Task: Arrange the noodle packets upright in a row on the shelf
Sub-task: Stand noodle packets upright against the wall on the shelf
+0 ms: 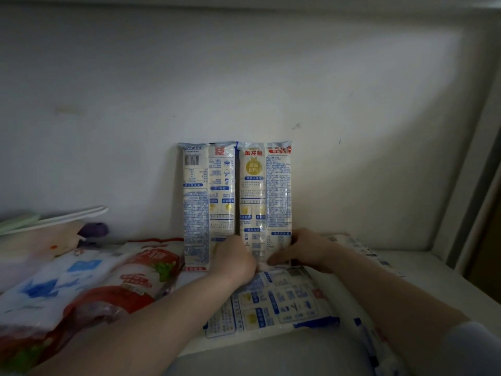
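While two noodle packets stand upright against the far wall of the shelf (pixel 423 270), long axes vertical and edges just beside each other, both hands clasp the base of the right-hand packet (pixel 265 191): the left hand (pixel 234 257) closed on its left edge, next to the left-hand packet (pixel 207 202), and the right hand (pixel 301 249) closed on its right edge. The flat packet (pixel 273 299) lies directly near of the hands, long axis running left to right, about equally close to both, so it would need turning on end.
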{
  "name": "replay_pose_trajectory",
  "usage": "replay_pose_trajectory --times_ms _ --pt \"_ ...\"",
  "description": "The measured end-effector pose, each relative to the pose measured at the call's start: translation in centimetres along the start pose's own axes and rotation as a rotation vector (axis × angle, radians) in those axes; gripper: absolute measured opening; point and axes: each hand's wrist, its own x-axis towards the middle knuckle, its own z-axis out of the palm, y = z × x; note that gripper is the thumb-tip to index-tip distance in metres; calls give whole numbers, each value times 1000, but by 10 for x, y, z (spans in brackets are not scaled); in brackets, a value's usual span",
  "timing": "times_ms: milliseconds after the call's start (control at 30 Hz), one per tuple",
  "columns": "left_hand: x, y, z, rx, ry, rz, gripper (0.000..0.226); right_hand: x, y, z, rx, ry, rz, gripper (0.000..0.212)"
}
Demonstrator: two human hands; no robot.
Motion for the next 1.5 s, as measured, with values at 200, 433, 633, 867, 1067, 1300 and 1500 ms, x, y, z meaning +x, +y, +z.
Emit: replay_pose_trajectory --times_ms 200,433,633,867,1067,1300,1500 --pt "6 -1 0 58 29 -5 13 4 1 2 -23 48 8 35" --pt "1 -6 -11 58 46 -19 10 -6 0 8 -55 139 -6 39" --pt "4 -10 -15 107 35 39 11 -9 -1 10 -53 161 19 36" --pt "8 -17 -14 122 67 83 13 -10 -5 9 -128 185 38 38" --pt "-2 -20 -23 135 34 135 17 -23 -7 5 -174 211 22 31" --pt "-19 -21 -35 224 -54 207 23 -45 -13 -1 -339 236 12 47" --pt "-36 2 -33 333 -12 297 19 -79 -25 -43 -459 310 53 49"
